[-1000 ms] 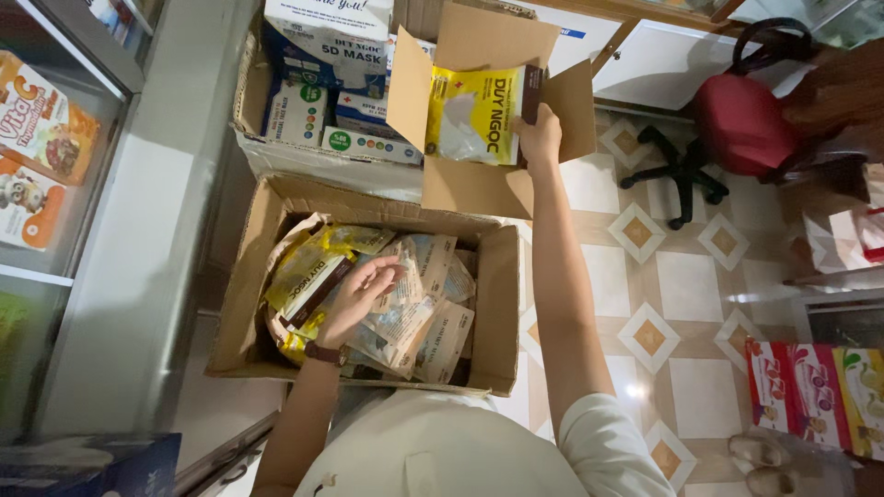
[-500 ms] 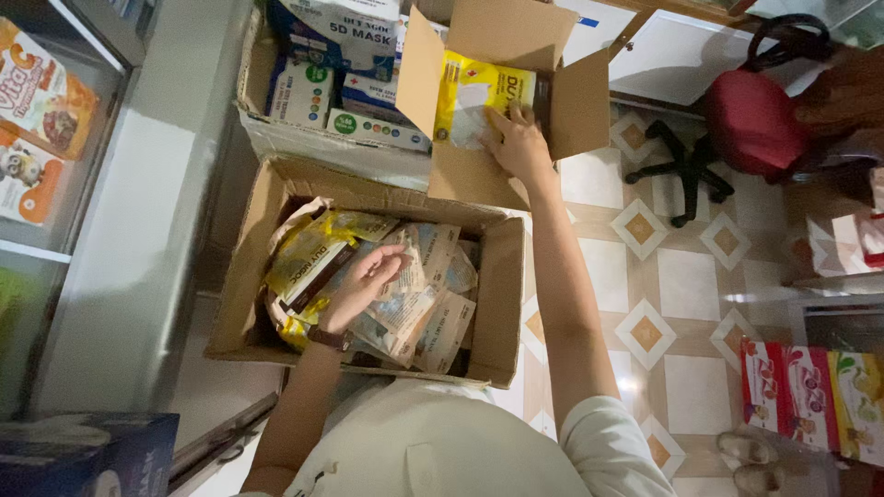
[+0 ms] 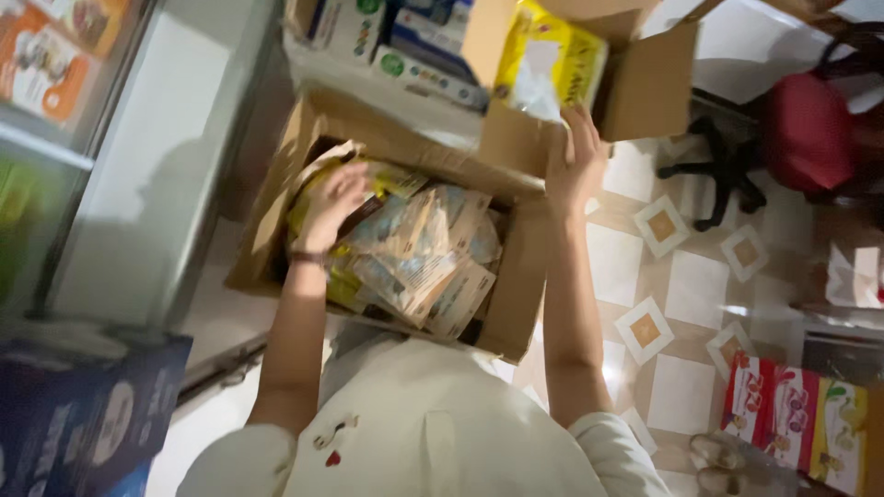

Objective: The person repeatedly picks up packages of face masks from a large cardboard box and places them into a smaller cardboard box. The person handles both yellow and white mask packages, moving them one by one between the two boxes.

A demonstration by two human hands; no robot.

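Observation:
My left hand (image 3: 336, 201) lies inside a large open cardboard box (image 3: 276, 230), on a heap of flat tan and yellow packets (image 3: 419, 262). Its fingers are bent and blurred, so its grip is unclear. My right hand (image 3: 575, 161) is raised with fingers apart at the front wall of a smaller open cardboard box (image 3: 645, 92). Its fingertips reach the lower edge of a yellow packet with a clear window (image 3: 552, 60) that stands in that box.
Blue and green cartons (image 3: 414, 46) fill a box behind. A glass-door cabinet (image 3: 64, 120) stands at left, a dark blue carton (image 3: 83, 414) at lower left. A red bag on a black swivel chair (image 3: 806, 129) and colourful cartons (image 3: 796, 414) stand on the tiled floor at right.
My right hand set the yellow packet into the smaller box and opened, dropping below it. My left hand stayed on the packets in the large box. The view moved closer.

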